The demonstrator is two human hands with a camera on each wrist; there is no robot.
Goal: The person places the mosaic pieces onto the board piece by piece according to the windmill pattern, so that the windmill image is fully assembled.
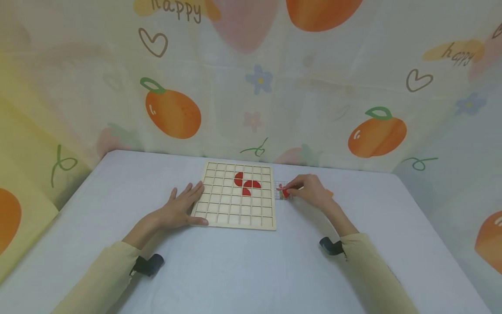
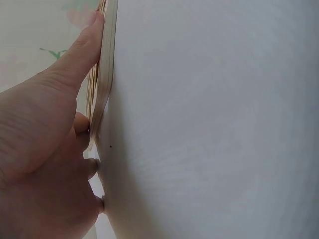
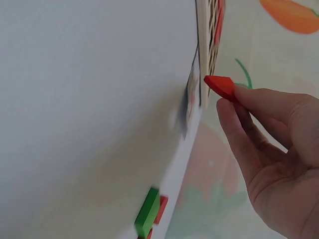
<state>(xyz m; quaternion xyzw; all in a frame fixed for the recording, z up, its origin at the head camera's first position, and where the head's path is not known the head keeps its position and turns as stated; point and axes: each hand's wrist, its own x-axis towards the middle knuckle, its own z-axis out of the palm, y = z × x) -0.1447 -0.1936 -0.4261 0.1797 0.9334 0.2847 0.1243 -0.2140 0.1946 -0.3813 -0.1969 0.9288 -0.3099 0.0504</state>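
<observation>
A wooden grid board lies on the white table, with several red curved pieces set in its squares right of the middle. My left hand rests against the board's left side, fingers spread, thumb along the near left corner. Beside the board's right edge, my right hand pinches a red piece with one curved side between thumb and fingertips. That piece is above a small printed pattern card, which the fingers partly cover.
An orange piece shows just behind the right hand. In the right wrist view, a green block lies with red pieces on the white tablecloth. A fruit-printed curtain hangs behind the table.
</observation>
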